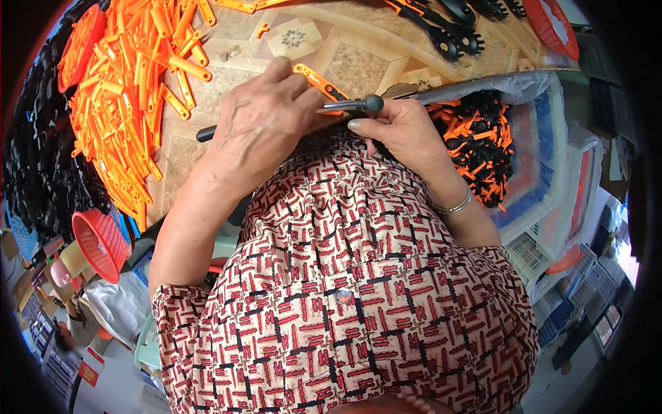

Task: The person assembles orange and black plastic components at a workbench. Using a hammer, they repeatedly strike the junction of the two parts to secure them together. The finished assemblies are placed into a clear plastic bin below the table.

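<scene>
My left hand [265, 114] is curled over the table's front edge, closed around a slim rod-like tool [334, 107] with a metal shaft and a rounded black end. A dark stick end pokes out by my left wrist; whether it is the same tool is hidden. Just beyond the fingers lies an orange handle piece [318, 81] with a dark part at its near end. My right hand [408, 131] is beside the tool's rounded end, thumb and fingers brought together. What they pinch, if anything, I cannot make out.
A big heap of orange handle pieces [127, 96] covers the table's left side. Black slotted utensil heads [452, 38] lie at the far right near a red basket [552, 31]. Right of my lap, a plastic-lined container [534, 152] holds black and orange parts [479, 148].
</scene>
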Demonstrator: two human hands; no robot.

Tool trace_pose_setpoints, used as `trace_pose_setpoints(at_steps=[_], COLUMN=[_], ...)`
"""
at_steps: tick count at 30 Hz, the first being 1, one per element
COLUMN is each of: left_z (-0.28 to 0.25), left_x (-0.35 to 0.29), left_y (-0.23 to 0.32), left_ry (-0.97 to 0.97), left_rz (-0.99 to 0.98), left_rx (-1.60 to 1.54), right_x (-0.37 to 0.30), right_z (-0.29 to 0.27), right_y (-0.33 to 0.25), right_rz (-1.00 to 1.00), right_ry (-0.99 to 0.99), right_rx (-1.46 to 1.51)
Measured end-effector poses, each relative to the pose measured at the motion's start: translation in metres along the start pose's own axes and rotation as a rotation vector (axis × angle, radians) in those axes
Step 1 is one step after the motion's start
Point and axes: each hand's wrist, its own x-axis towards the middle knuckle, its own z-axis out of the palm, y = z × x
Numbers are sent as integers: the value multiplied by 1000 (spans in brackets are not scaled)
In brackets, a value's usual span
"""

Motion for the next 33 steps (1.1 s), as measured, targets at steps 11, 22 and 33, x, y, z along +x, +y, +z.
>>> trace_pose_setpoints(at_steps=[11, 22, 33], left_z=[8, 23, 22], left_x=[-14, 13, 18], left_y=[-1, 0, -1], left_ry=[94, 181, 79], left_rz=[-183, -758, -738], left_rx=[-309, -1330, -1140], right_x=[-6, -11, -14], right_z=[2, 3, -1], right_y=[7, 8, -3], right_rz=[2, -28, 10], right_ry=[28, -8, -72], right_rx=[30, 77, -9])
